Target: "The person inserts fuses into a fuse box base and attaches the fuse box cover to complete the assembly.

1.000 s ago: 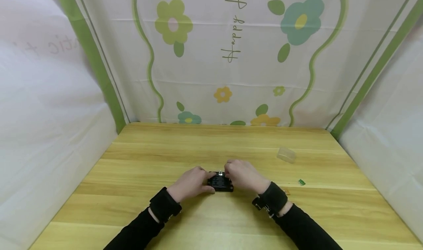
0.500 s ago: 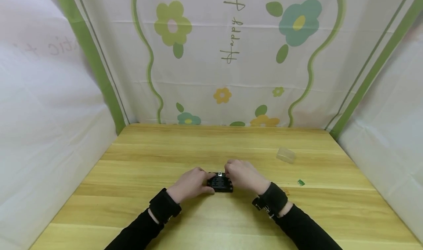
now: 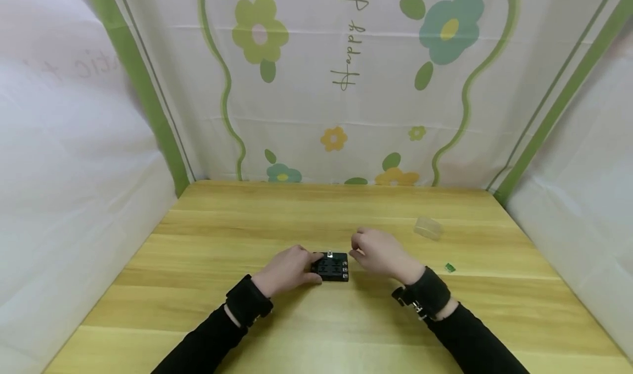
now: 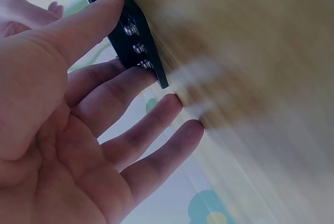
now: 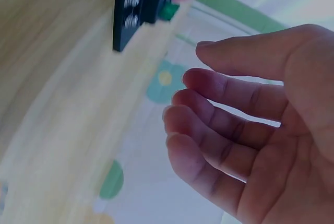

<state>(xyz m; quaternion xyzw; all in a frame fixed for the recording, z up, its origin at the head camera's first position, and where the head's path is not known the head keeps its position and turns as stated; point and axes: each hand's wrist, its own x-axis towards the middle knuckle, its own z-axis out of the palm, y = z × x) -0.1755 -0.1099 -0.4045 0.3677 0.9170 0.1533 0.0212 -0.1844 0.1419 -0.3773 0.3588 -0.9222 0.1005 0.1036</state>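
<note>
A black fuse block [image 3: 332,267] with rows of screw terminals lies on the wooden table in the head view. My left hand [image 3: 289,269] holds its left end between thumb and fingers. The left wrist view shows the thumb on one edge of the block [image 4: 130,36] and fingers at another, while the two lower fingers stretch out. Just right of the block, apart from it, is my right hand [image 3: 383,253]. Its fingers are loosely bent and hold nothing in the right wrist view. A small green piece [image 5: 168,11] shows at the block's side there.
A clear plastic cover [image 3: 427,228] lies on the table [image 3: 247,215] at the right, beyond the right hand. Nearer, a small green blade fuse [image 3: 450,267] lies on the wood. White fabric walls [image 3: 306,99] with printed flowers enclose the back and sides.
My right hand has let go of the block's right end and moved right and slightly away, uncovering its terminals. The left hand keeps its hold. A small orange piece is now hidden.
</note>
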